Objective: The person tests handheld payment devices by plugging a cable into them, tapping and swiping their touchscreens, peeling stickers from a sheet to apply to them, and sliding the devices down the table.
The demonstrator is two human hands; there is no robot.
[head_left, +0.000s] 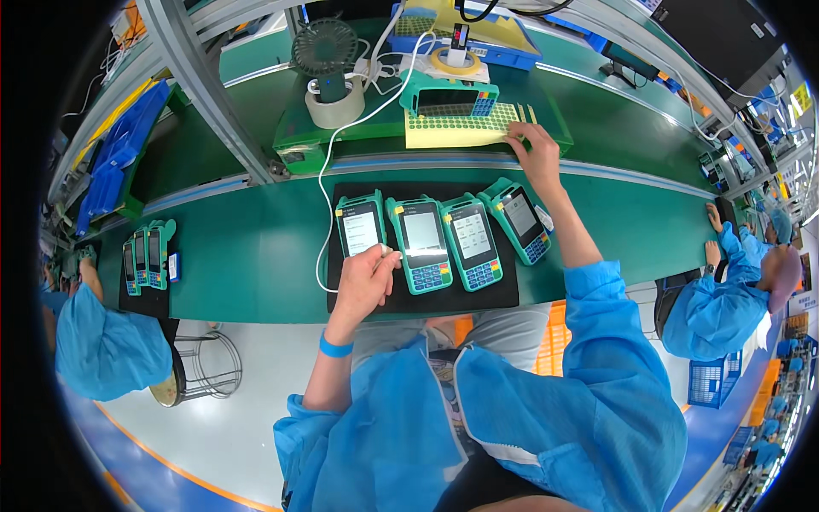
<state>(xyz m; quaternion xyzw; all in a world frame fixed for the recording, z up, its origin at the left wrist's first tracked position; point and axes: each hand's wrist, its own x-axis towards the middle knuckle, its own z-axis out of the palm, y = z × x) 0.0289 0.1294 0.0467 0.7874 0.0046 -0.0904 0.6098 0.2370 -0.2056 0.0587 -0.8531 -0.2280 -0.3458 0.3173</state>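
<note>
Four green handheld payment terminals lie in a row on a black mat (384, 304): the leftmost terminal (359, 224), a second terminal (422, 243), a third terminal (472, 241) and a tilted terminal (518, 220) at the right. My left hand (365, 282) is closed over the lower part of the leftmost one. A white cable (322, 196) runs into its fingers; the cable's end is mostly hidden. Up on the green shelf, my right hand (536, 155) pinches the right end of a yellow sheet of round green stickers (452, 136). Another terminal (450, 96) rests on that sheet.
A small fan (325, 51) stands in a tape roll (334, 111) at the shelf's left. Behind is a blue tray (503, 58). A metal post (205, 90) rises at left. More terminals (147, 256) lie farther left. Co-workers sit at both sides.
</note>
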